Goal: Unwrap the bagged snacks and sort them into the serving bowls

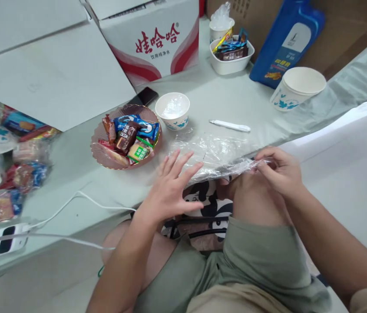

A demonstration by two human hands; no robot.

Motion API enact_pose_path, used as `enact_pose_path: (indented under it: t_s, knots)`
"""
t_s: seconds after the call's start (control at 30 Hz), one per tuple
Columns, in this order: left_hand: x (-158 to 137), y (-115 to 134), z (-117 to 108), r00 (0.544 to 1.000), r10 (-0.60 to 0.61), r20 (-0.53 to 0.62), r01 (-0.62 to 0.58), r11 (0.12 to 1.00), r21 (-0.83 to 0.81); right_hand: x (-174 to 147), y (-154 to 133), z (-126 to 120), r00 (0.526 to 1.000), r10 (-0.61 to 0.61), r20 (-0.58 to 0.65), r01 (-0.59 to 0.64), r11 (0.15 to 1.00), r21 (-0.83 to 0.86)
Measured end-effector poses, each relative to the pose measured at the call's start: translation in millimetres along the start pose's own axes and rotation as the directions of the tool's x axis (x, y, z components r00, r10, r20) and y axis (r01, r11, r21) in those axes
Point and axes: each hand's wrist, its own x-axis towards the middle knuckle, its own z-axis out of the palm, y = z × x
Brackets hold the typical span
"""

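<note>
A sheet of clear plastic film [217,150] lies crinkled on the table near its front edge. My right hand [279,169] pinches the film's right end between thumb and fingers, just past the edge. With fingers spread, my left hand [172,189] hovers at the left side of the film; whether its fingertips touch the film I cannot tell. Beyond the left hand stands a scalloped pinkish bowl [97,145] of wrapped snacks. Beside it is a paper cup [173,124] with crumpled clear plastic inside. A white pen [230,126] lies behind the film.
White-and-red carton [157,48], blue bottle [277,48], stacked paper cups [295,89] and a white tub [230,65] of wrappers stand at the back. A phone [146,96] lies behind the bowl. At left are packaged snacks [28,174], a power strip [4,241] and white cables [69,204].
</note>
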Motion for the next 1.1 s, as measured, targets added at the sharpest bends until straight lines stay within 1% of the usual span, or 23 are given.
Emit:
enact_pose_path:
  t_s: [0.07,0.1,0.13,0.2,0.23,0.27,0.33,0.37,0.43,0.53,0.6,0.63,0.67,0.7,0.77,0.8,0.83,0.9,0.97,1.0,1.1]
  knots:
    - [9.1,-12.8,17.6,0.998,0.006,-0.065,-0.007,1.0,-0.011,5.5,0.4,-1.2,1.0,0.022,0.003,-0.022,0.999,0.049]
    - [13.3,-19.1,24.6,0.995,0.028,-0.094,-0.034,0.997,-0.064,7.5,1.8,-1.2,0.999,0.036,-0.017,-0.035,0.996,0.079]
    - [16.8,-24.5,29.6,0.988,0.024,-0.152,-0.045,0.99,-0.136,8.6,3.9,-1.0,0.998,0.054,-0.041,-0.049,0.992,0.121]
    - [20.9,-30.5,33.0,0.964,-0.024,-0.264,-0.054,0.958,-0.282,7.5,8.9,-0.1,0.996,0.085,-0.04,-0.075,0.974,0.214]
    - [21.6,-31.2,32.0,0.95,-0.071,-0.303,-0.04,0.937,-0.346,5.4,11.1,0.6,0.995,0.096,-0.006,-0.092,0.966,0.24]
    - [21.6,-30.7,29.9,0.939,-0.125,-0.319,-0.013,0.917,-0.399,2.6,12.7,1.4,0.994,0.104,0.04,-0.11,0.964,0.242]
    - [20.6,-28.2,24.9,0.93,-0.235,-0.284,0.069,0.867,-0.494,-3.7,13.5,3.5,0.985,0.12,0.127,-0.142,0.973,0.181]
    - [20.0,-27.3,22.9,0.923,-0.293,-0.249,0.115,0.828,-0.55,-6.3,12.8,4.9,0.98,0.138,0.141,-0.158,0.977,0.145]
    - [19.6,-27.4,21.0,0.903,-0.398,-0.16,0.194,0.713,-0.674,-8.8,10.2,9.0,0.977,0.189,0.098,-0.201,0.971,0.132]
    - [22.1,-31.9,23.8,0.854,-0.517,-0.059,0.248,0.504,-0.827,-5.2,7.1,18.4,0.955,0.296,-0.022,-0.278,0.917,0.285]
    - [25.5,-34.9,27.9,0.798,-0.601,-0.033,0.253,0.385,-0.887,0.5,7.1,26.5,0.934,0.352,-0.068,-0.304,0.879,0.367]
    - [27.4,-35.9,30.0,0.77,-0.637,-0.03,0.245,0.339,-0.908,3.7,7.6,30.6,0.924,0.373,-0.089,-0.314,0.869,0.382]
    - [29.4,-36.4,32.0,0.757,-0.653,-0.026,0.234,0.309,-0.922,6.9,8.3,34.3,0.914,0.391,-0.111,-0.323,0.865,0.385]
    - [31.5,-36.5,33.7,0.763,-0.646,-0.019,0.229,0.297,-0.927,9.8,9.3,37.5,0.904,0.409,-0.126,-0.336,0.861,0.382]
    - [35.5,-36.1,36.1,0.806,-0.592,0.006,0.248,0.329,-0.911,14.6,11.9,41.1,0.879,0.455,-0.142,-0.375,0.844,0.384]
    - [37.3,-35.9,36.7,0.821,-0.57,0.027,0.271,0.347,-0.898,16.2,13.4,41.3,0.867,0.478,-0.142,-0.4,0.837,0.374]
    - [39.1,-35.8,37.0,0.82,-0.57,0.048,0.3,0.357,-0.885,17.2,15.1,40.3,0.858,0.493,-0.142,-0.424,0.838,0.344]
    - [42.0,-36.2,37.1,0.784,-0.616,0.072,0.363,0.362,-0.859,17.5,18.7,35.5,0.858,0.491,-0.151,-0.455,0.863,0.218]
    - [43.8,-37.6,36.8,0.753,-0.653,0.079,0.424,0.39,-0.817,16.1,22.3,28.7,0.862,0.482,-0.155,-0.48,0.876,0.054]
    - [44.0,-38.5,36.6,0.749,-0.658,0.078,0.454,0.423,-0.784,15.2,24.0,25.4,0.861,0.486,-0.153,-0.494,0.869,-0.019]
    - [42.3,-40.1,34.4,0.755,-0.652,0.062,0.525,0.545,-0.654,13.1,29.2,18.1,0.854,0.505,-0.125,-0.52,0.834,-0.184]
